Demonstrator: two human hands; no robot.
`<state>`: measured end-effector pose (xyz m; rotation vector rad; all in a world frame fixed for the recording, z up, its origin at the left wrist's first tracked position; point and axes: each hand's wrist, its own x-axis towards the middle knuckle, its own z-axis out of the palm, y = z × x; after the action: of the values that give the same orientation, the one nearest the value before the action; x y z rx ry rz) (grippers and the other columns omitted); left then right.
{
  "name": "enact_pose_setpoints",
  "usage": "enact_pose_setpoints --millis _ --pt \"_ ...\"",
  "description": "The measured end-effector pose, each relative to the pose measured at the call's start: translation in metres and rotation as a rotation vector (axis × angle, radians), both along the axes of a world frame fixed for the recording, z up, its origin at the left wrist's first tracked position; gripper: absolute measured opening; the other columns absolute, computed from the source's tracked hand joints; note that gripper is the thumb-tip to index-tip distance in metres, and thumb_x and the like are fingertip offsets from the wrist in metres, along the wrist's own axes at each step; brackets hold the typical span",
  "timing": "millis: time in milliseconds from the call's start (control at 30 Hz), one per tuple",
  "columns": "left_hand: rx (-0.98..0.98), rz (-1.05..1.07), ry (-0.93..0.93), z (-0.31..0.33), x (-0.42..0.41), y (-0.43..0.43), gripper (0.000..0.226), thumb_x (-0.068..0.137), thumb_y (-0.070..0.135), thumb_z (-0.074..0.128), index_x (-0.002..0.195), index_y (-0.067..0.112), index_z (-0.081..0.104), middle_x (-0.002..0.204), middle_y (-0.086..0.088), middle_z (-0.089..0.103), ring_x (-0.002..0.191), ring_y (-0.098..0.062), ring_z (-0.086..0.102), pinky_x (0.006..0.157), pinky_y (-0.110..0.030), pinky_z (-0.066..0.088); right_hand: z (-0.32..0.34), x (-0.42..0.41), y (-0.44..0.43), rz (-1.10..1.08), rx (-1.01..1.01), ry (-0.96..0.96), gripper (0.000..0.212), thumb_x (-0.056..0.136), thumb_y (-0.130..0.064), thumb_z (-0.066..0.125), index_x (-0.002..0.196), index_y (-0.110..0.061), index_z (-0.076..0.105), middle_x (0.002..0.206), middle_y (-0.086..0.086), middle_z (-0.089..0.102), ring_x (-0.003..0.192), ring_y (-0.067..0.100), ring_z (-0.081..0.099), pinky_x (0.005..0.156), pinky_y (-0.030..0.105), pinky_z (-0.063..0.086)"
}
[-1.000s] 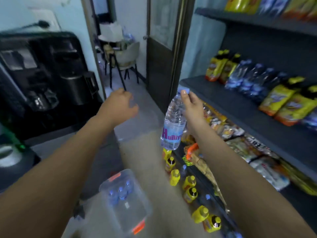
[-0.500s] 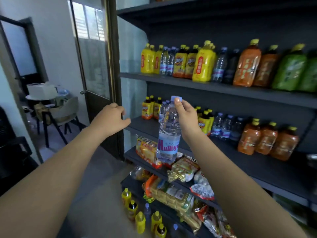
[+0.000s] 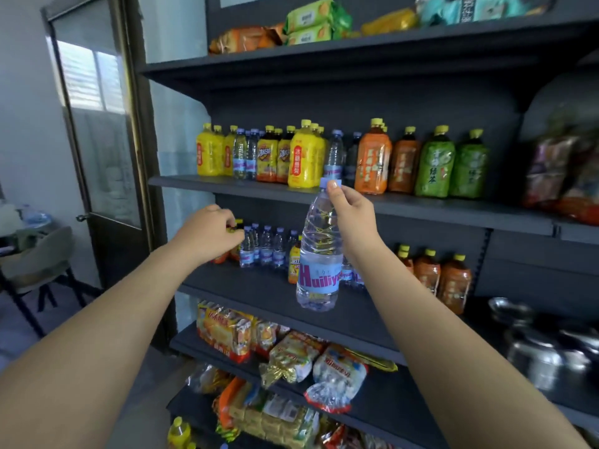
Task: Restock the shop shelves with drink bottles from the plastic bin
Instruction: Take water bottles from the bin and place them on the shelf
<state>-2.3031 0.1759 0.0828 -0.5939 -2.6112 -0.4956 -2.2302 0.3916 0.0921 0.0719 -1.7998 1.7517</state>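
Before the shelves, the right hand [image 3: 351, 210] pinches a clear, blue-labelled water bottle [image 3: 319, 251].

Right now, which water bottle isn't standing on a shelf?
The big Huiliy-labelled water bottle: the right hand pinches its blue cap, so it hangs in the air. The small water bottles all stand on shelves.

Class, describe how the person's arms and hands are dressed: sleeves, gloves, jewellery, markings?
The left forearm and right forearm are bare; no sleeve is in view. The left hand and right hand wear no gloves; no watch, bracelet or ring shows.
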Motion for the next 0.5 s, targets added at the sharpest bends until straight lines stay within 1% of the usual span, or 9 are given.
enact_pose_setpoints --millis 67,133,200,233,267,333,367,433,500 --pt "-0.012 -0.018 0.003 0.008 -0.005 0.016 0.037 0.091 0.036 0.052 0.117 0.011 0.057 0.120 -0.007 0.050 0.110 -0.025 0.050 0.089 -0.032 0.039 0.007 -0.002 0.011 -0.026 -0.003 0.013 0.020 0.094 -0.040 0.053 0.088 -0.026 0.066 0.084 -0.009 0.069 0.087 0.008 0.062 0.089 0.033 0.048" --pt "-0.021 -0.048 0.007 0.017 -0.015 0.028 0.036 0.091 0.037 0.051 0.116 0.012 0.057 0.119 -0.007 0.051 0.108 -0.023 0.050 0.088 -0.032 0.040 0.015 -0.007 0.018 -0.053 -0.002 0.018 0.022 0.093 -0.040 0.054 0.088 -0.024 0.068 0.086 -0.004 0.071 0.092 0.016 0.065 0.092 0.039 0.051" --pt "-0.026 -0.086 0.012 0.024 -0.028 0.037 0.036 0.090 0.037 0.052 0.116 0.012 0.058 0.118 -0.006 0.051 0.108 -0.022 0.050 0.091 -0.034 0.042 0.023 -0.012 0.024 -0.070 0.004 0.014 0.023 0.093 -0.039 0.054 0.090 -0.022 0.068 0.090 0.000 0.072 0.095 0.019 0.067 0.091 0.040 0.053" --pt "-0.024 -0.104 0.015 0.028 -0.035 0.042 0.036 0.090 0.037 0.052 0.115 0.012 0.058 0.117 -0.006 0.052 0.107 -0.022 0.050 0.091 -0.034 0.042 0.026 -0.016 0.026 -0.074 0.011 0.022 0.023 0.094 -0.039 0.053 0.091 -0.021 0.068 0.089 0.000 0.072 0.093 0.018 0.067 0.087 0.037 0.054" --pt "-0.025 -0.120 0.017 0.031 -0.043 0.045 0.035 0.090 0.037 0.052 0.114 0.012 0.058 0.115 -0.006 0.052 0.105 -0.021 0.051 0.091 -0.034 0.042 0.030 -0.021 0.028 -0.080 0.015 0.034 0.025 0.094 -0.038 0.052 0.093 -0.019 0.068 0.088 -0.002 0.072 0.089 0.014 0.067 0.082 0.030 0.054" --pt "-0.032 -0.157 0.030 0.037 -0.062 0.052 0.033 0.090 0.037 0.052 0.111 0.013 0.059 0.113 -0.004 0.053 0.098 -0.019 0.051 0.087 -0.032 0.042 0.036 -0.034 0.031 -0.115 0.034 0.047 0.027 0.095 -0.039 0.051 0.098 -0.018 0.066 0.087 -0.007 0.069 0.084 0.005 0.063 0.069 0.016 0.049" --pt "-0.033 -0.178 0.041 0.040 -0.073 0.056 0.032 0.090 0.038 0.052 0.110 0.014 0.059 0.112 -0.002 0.052 0.096 -0.018 0.052 0.085 -0.032 0.043 0.038 -0.042 0.032 -0.139 0.039 0.048 0.029 0.095 -0.040 0.051 0.100 -0.017 0.066 0.089 -0.006 0.069 0.086 0.006 0.063 0.069 0.017 0.048" --pt "-0.035 -0.225 0.058 0.046 -0.097 0.062 0.031 0.090 0.038 0.051 0.108 0.015 0.059 0.112 -0.001 0.052 0.095 -0.017 0.052 0.083 -0.031 0.043 0.041 -0.061 0.033 -0.188 0.030 0.054 0.034 0.093 -0.043 0.052 0.101 -0.014 0.068 0.096 0.001 0.070 0.097 0.017 0.064 0.086 0.030 0.051" --pt "-0.031 -0.275 0.067 0.053 -0.123 0.068 0.029 0.090 0.037 0.051 0.105 0.015 0.061 0.111 -0.001 0.053 0.096 -0.017 0.050 0.083 -0.031 0.042 0.044 -0.082 0.032 -0.242 0.020 0.062 0.038 0.092 -0.044 0.053 0.103 -0.012 0.069 0.097 0.002 0.070 0.103 0.022 0.063 0.099 0.041 0.047"
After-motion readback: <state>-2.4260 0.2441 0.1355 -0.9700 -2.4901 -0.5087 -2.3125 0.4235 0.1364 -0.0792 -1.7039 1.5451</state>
